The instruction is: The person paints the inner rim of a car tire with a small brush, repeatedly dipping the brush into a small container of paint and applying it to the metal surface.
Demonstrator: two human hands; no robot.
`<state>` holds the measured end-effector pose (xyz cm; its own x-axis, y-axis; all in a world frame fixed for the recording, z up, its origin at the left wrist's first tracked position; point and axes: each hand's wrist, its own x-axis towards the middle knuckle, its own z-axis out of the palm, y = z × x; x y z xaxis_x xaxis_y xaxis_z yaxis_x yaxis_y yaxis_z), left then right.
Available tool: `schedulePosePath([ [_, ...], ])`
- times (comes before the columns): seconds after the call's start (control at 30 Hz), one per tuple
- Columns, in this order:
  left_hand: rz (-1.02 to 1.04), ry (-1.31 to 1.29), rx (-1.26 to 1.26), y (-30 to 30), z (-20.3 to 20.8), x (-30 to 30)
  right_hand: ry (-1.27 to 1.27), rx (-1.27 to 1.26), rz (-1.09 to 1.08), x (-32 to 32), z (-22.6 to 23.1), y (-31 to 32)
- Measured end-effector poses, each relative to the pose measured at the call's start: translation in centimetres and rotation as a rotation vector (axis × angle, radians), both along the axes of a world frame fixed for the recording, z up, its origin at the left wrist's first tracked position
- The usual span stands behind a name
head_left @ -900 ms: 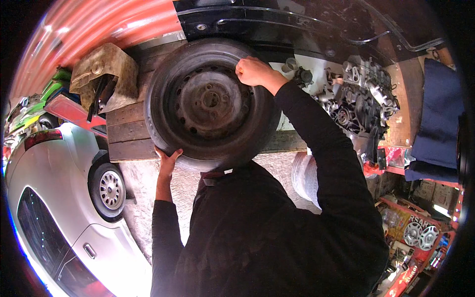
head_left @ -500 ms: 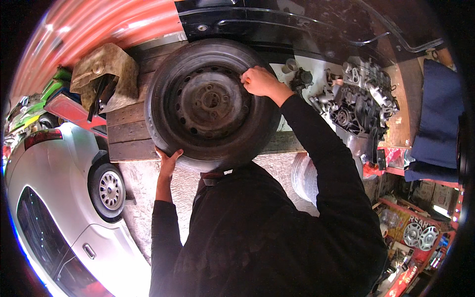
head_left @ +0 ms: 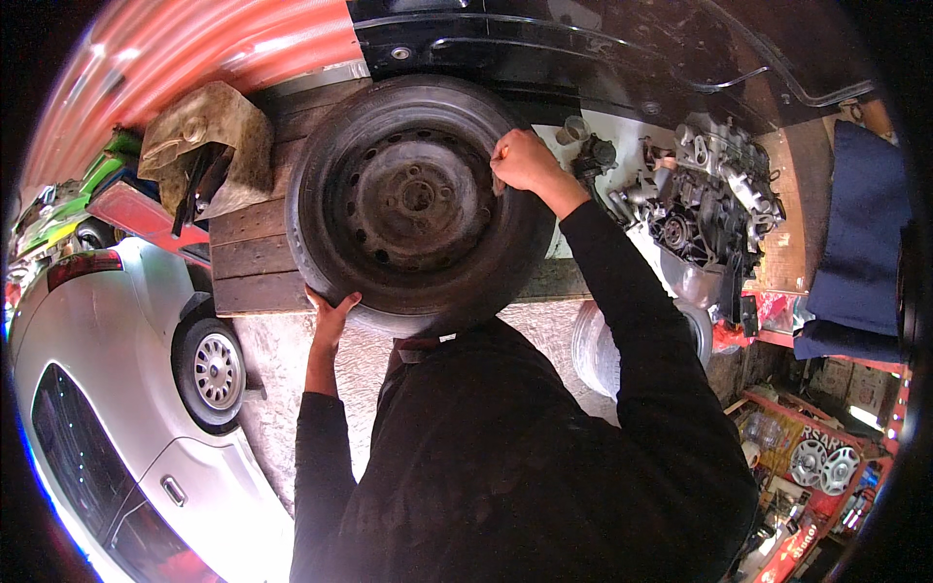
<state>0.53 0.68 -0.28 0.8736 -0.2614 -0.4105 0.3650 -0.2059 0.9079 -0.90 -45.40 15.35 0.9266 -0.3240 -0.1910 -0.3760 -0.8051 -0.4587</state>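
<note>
Two hands on one wheel: a dark tyre on a black steel rim (head_left: 418, 199) stands upright against a stack of wooden planks (head_left: 253, 257), under the dark underside of a vehicle body (head_left: 583, 49). Left hand (head_left: 330, 316) is at the tyre's lower-left edge, palm up against the tread, fingers spread and curled round the rubber, so this grip is closed on the tyre from below. Right hand (head_left: 525, 160) is at the upper-right of the wheel, where rim meets tyre wall, fingers bunched tight; something small and orange shows at the fingertips, too small to say what. Cannot tell whether the right grip pinches the rim lip or only presses on it. Key relation: the wheel lies straight ahead of the person between both hands, its flat face toward the camera, axle line pointing roughly at the viewer; hands sit on near-opposite points of the circle, left low, right high. Both touch it; the left carries it from beneath, the right is nearer the hub. Judging by that, any turn or lift of the wheel pivots on the diagonal between the two hands. Around: a silver car (head_left: 117, 408) at left on the concrete floor, a worn tan bag (head_left: 209, 141) on the planks, engine parts (head_left: 709, 204) at right, blue cloth (head_left: 860, 243) far right.
</note>
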Motion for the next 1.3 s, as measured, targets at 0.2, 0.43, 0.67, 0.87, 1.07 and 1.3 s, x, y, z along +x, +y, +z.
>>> schedulePosePath([
  [0.2, -0.017, 0.007, -0.042, -0.8, 1.1, -0.4, -0.094, -0.038, 0.054, 0.1, -0.7, 0.5],
  [0.43, -0.006, -0.020, -0.029, -0.5, -0.5, -0.6, -0.057, -0.080, 0.151, -0.1, 1.1, 1.4],
  [0.67, -0.009, -0.030, -0.077, -0.5, -0.5, -0.7, 0.229, -0.048, 0.286, 1.0, 1.4, 1.6],
  [0.87, -0.022, -0.037, -0.041, -0.9, -1.1, -0.5, -0.102, -0.142, 0.224, 1.8, -1.8, 0.2],
  [1.07, -0.011, -0.013, 0.038, -0.2, -1.1, -0.7, -0.001, -0.121, 0.284, 1.8, -0.3, -0.6],
  [1.3, -0.004, 0.002, 0.021, -0.1, -1.9, -0.7, 0.001, -0.068, 0.275, 0.3, 0.1, -0.9],
])
